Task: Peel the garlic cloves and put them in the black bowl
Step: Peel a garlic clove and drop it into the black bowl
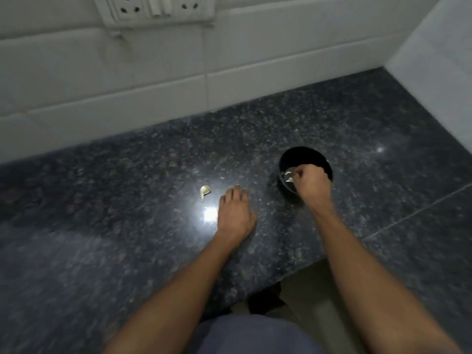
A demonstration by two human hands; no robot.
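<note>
- Pale garlic cloves [288,176] lie inside the black bowl [304,155]; one more clove [205,191] sits on the granite counter [127,200], just beside the left hand [236,213].
- Right hand [312,183] hovers curled over the bowl; whether it holds anything, I cannot tell.
- Left hand rests flat, fingers straight, holding nothing.
- Risk: the right wrist could tip the bowl, which stands near the counter edge.

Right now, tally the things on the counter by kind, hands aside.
Black bowl: 1
Garlic pieces visible in the bowl: 2
Garlic clove on the counter: 1
Total: 4
</note>
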